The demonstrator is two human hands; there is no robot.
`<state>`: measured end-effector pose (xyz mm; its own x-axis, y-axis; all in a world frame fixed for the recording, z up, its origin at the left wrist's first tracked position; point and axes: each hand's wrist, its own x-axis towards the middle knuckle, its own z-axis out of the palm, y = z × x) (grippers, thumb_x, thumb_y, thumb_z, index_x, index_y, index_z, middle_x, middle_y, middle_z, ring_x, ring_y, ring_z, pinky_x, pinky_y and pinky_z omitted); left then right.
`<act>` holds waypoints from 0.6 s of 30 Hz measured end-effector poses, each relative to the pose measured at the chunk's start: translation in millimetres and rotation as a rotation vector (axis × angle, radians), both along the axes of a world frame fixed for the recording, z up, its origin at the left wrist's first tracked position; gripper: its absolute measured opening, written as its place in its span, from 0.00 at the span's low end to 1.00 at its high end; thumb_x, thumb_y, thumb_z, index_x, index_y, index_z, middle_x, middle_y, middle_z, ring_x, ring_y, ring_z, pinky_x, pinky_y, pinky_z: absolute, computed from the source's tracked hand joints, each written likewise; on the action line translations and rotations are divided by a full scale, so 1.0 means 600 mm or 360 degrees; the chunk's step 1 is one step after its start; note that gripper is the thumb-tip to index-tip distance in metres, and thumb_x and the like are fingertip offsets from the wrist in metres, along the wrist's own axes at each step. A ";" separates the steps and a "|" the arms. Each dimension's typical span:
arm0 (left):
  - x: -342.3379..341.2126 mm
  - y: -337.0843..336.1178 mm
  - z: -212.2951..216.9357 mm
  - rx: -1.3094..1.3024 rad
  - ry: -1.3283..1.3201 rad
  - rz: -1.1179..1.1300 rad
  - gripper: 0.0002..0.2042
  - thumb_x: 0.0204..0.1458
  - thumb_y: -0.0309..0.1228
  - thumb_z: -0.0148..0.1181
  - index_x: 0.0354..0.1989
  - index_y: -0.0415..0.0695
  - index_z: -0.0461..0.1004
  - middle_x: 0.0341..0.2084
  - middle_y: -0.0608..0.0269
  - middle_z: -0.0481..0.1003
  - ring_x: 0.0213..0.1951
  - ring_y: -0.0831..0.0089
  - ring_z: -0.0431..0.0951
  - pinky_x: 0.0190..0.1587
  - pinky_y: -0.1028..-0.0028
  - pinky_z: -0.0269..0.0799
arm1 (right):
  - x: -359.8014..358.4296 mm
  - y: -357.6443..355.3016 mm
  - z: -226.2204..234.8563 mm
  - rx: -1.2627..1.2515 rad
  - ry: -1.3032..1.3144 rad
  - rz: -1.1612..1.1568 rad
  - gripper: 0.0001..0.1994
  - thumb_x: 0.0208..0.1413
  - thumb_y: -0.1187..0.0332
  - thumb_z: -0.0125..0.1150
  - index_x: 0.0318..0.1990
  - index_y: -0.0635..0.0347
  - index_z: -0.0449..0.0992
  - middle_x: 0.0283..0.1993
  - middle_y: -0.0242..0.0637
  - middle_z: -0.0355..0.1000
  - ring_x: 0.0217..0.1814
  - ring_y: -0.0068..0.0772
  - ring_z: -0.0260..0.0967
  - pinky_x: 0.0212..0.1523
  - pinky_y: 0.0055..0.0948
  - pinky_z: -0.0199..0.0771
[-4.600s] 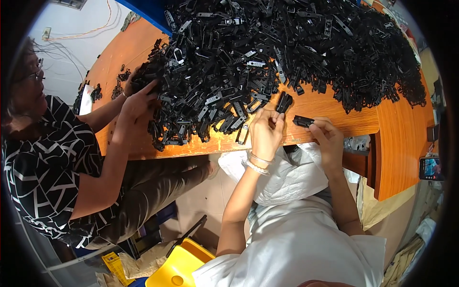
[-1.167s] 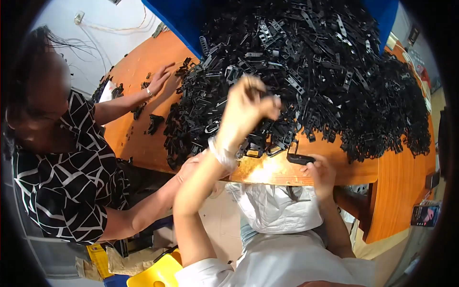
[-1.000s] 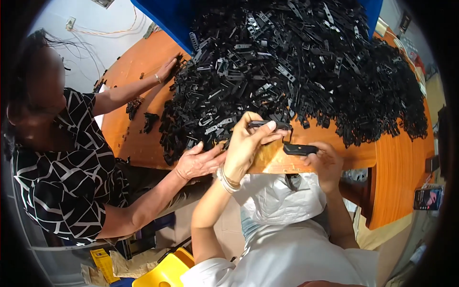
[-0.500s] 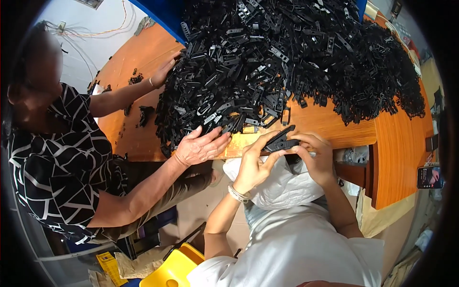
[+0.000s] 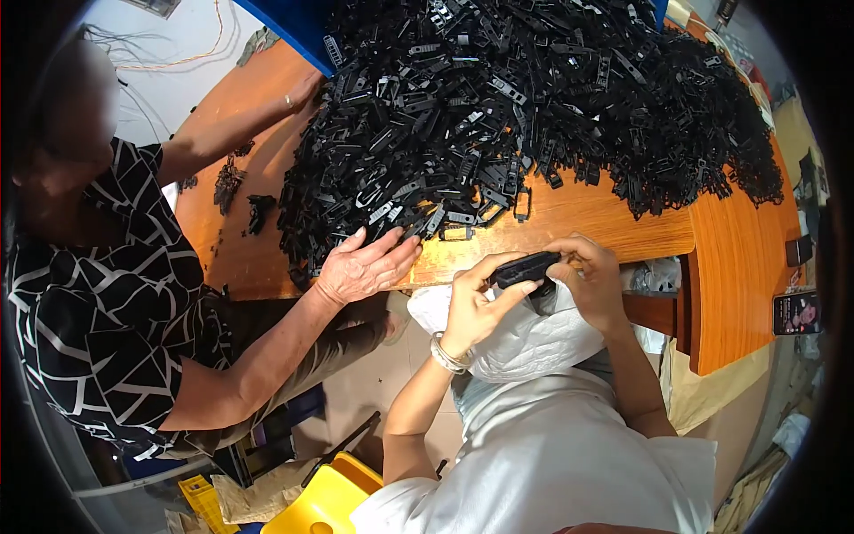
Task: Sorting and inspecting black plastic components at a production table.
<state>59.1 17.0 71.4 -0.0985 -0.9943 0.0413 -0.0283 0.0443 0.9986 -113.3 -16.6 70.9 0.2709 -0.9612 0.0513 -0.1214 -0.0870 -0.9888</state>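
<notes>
Between my two hands is a long black plastic part, held just off the table's front edge. My left hand pinches its left end, thumb below and fingers above. The fingers and thumb of my right hand close on its right end. A white plastic bag lies on my lap under both hands. Beyond them, a big heap of small black plastic pieces covers much of the wooden table. A single black frame-shaped piece lies at the heap's near edge.
On my left sits a co-worker, with one hand resting at the heap's near edge and an arm reaching round its far-left side. A blue bin stands behind the heap. A phone is at the right; a yellow stool stands lower left.
The black part has been turned: its raised strip no longer sticks up, and it shows as one compact bar. My view has shifted slightly. The co-worker's far arm reaches farther behind the heap.
</notes>
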 end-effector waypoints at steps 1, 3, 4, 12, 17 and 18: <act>0.000 -0.001 -0.003 0.0182 0.0246 -0.0063 0.15 0.46 0.25 0.58 0.43 0.33 0.68 0.31 0.56 0.75 0.33 0.75 0.76 0.39 0.78 0.69 | -0.003 0.000 -0.005 -0.0003 0.0006 -0.0009 0.11 0.40 0.78 0.58 0.36 0.66 0.72 0.28 0.35 0.66 0.29 0.23 0.62 0.33 0.19 0.62; 0.000 -0.001 -0.016 0.0303 0.0326 -0.0153 0.16 0.47 0.26 0.58 0.43 0.33 0.67 0.31 0.55 0.75 0.32 0.75 0.76 0.39 0.78 0.70 | -0.006 0.004 -0.013 0.0326 -0.0340 0.0073 0.10 0.41 0.77 0.59 0.35 0.65 0.72 0.27 0.36 0.66 0.26 0.22 0.61 0.30 0.20 0.61; 0.000 -0.001 -0.024 0.0427 0.0401 -0.0236 0.16 0.48 0.27 0.57 0.44 0.32 0.66 0.32 0.55 0.75 0.31 0.75 0.76 0.39 0.78 0.70 | -0.014 0.005 -0.015 0.0321 -0.0335 0.0064 0.10 0.41 0.77 0.59 0.35 0.65 0.72 0.27 0.36 0.66 0.26 0.22 0.61 0.30 0.20 0.61; -0.016 -0.050 -0.034 -0.0512 -0.0890 0.0164 0.10 0.42 0.27 0.61 0.32 0.37 0.74 0.24 0.58 0.72 0.24 0.69 0.72 0.28 0.74 0.67 | -0.025 0.019 -0.011 0.0072 0.0160 0.0287 0.10 0.42 0.76 0.59 0.35 0.64 0.74 0.32 0.40 0.71 0.31 0.32 0.67 0.35 0.26 0.67; -0.049 -0.106 -0.047 -0.0569 -0.1392 0.0434 0.07 0.44 0.31 0.58 0.24 0.39 0.72 0.21 0.55 0.70 0.23 0.56 0.72 0.24 0.65 0.65 | -0.024 -0.026 -0.061 -0.0549 0.0421 0.0336 0.06 0.43 0.77 0.57 0.32 0.65 0.74 0.32 0.41 0.70 0.35 0.38 0.67 0.37 0.30 0.66; -0.050 -0.109 -0.053 -0.0573 -0.1387 0.0426 0.07 0.44 0.31 0.58 0.24 0.39 0.72 0.21 0.55 0.70 0.23 0.56 0.72 0.24 0.65 0.65 | -0.025 -0.043 -0.063 -0.0607 0.0512 0.0147 0.05 0.44 0.77 0.56 0.31 0.66 0.74 0.33 0.41 0.70 0.36 0.39 0.67 0.38 0.31 0.66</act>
<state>29.0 -48.1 39.6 -0.0116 -0.9305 0.3662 -0.8031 0.2269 0.5510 -128.6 -42.3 33.1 0.4137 -0.8617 0.2938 -0.3897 -0.4593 -0.7983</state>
